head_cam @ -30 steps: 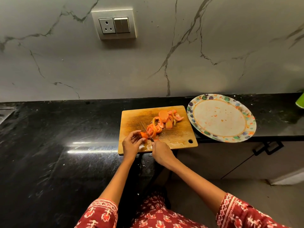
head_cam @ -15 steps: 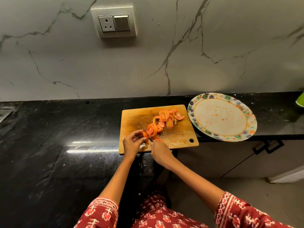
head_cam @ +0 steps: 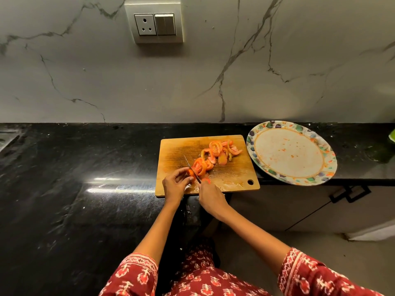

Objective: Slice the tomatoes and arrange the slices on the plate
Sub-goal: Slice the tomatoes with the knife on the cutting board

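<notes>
A wooden cutting board (head_cam: 177, 150) lies on the black counter. My left hand (head_cam: 174, 184) pinches the small remaining end of a tomato (head_cam: 190, 173) at the board's near left. My right hand (head_cam: 210, 196) grips a knife (head_cam: 191, 168) whose blade stands against that tomato piece. Freshly cut slices (head_cam: 201, 165) lean just right of the blade, and more tomato slices (head_cam: 222, 150) lie piled toward the board's far right. A round plate (head_cam: 256, 154) with a flowered rim sits right of the board, holding only juice specks.
The black stone counter (head_cam: 74, 189) stretches to the left. The plate overhangs the counter's front edge above a cabinet door with a black handle (head_cam: 350, 193). A wall socket (head_cam: 154, 24) sits on the marble backsplash. Something green (head_cam: 392, 134) shows at the far right edge.
The knife has cut off another slice, which now leans on the cut pile. The tomato piece in my left hand is smaller. Both hands stay in place.
</notes>
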`<action>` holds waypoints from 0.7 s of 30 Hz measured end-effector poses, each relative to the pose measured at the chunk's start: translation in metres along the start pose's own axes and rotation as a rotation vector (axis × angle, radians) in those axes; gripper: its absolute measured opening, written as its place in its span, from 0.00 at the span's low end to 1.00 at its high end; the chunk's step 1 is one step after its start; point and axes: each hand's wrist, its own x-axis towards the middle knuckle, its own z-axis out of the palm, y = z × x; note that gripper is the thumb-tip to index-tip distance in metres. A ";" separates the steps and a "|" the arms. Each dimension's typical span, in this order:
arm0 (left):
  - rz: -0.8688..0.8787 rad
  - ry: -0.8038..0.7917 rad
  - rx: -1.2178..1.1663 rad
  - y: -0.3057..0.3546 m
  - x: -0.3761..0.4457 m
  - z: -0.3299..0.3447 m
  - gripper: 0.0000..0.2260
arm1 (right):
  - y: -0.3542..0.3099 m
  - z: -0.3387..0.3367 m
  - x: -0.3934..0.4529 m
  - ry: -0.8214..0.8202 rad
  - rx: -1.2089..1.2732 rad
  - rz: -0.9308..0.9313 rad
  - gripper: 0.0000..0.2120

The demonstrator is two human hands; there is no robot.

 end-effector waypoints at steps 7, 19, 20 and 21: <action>-0.016 0.015 0.004 0.002 0.001 -0.003 0.16 | -0.007 0.003 0.014 -0.023 -0.004 -0.024 0.14; -0.007 0.043 0.005 0.005 -0.001 0.002 0.16 | 0.000 0.005 0.016 -0.035 -0.047 -0.040 0.14; -0.010 0.054 0.003 0.006 -0.001 0.002 0.16 | 0.002 0.006 0.014 -0.040 -0.060 -0.052 0.13; -0.012 0.061 0.001 0.005 0.000 0.002 0.16 | 0.006 0.006 0.010 -0.052 -0.079 -0.065 0.13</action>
